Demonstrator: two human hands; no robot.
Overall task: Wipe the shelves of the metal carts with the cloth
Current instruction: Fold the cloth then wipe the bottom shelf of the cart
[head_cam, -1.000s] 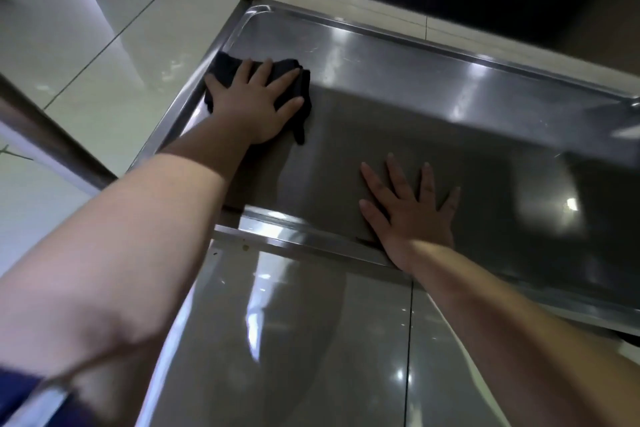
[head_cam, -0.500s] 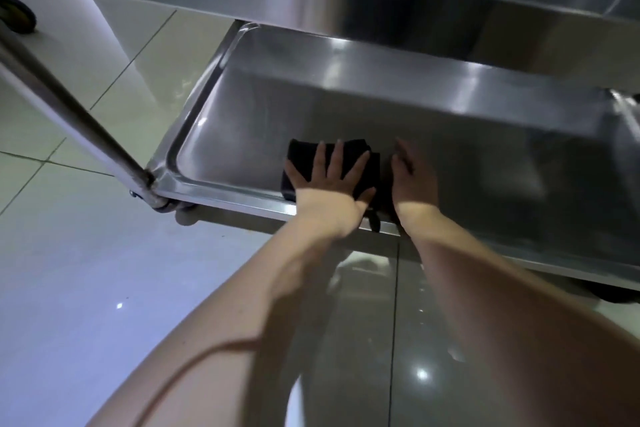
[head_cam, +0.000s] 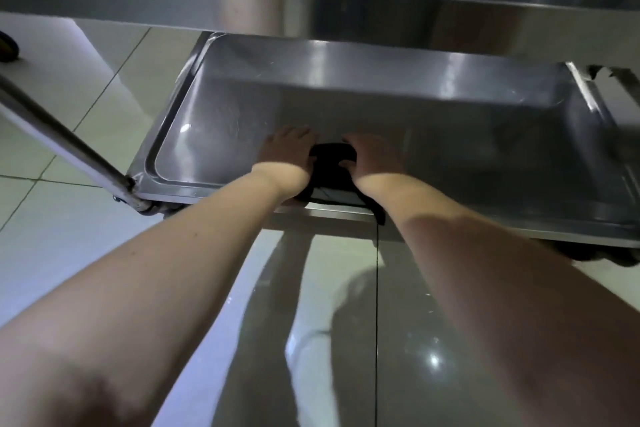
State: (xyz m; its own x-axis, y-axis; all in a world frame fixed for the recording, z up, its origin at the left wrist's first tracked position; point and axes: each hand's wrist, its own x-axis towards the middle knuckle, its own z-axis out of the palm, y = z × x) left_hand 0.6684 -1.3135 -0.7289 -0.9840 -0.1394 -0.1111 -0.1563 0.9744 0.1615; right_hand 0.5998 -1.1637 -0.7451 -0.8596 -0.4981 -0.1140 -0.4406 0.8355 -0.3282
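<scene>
Left grip [head_cam: 287, 153] and right grip [head_cam: 375, 157] touch cloth [head_cam: 333, 168] between them on shelf [head_cam: 457, 139].

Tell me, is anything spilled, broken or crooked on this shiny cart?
Nothing spilled or broken. The dark cloth sits at the front of the bottom shelf, and one corner droops over the front edge. Faint swirly marks show on the shelf's left side.

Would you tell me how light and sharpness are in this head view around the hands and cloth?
Head view: the upper shelf shades the left hand, right hand and cloth, so the cloth reads as a black patch; glare spots on the lower shelf and floor; soft blur at the right edge.
</scene>
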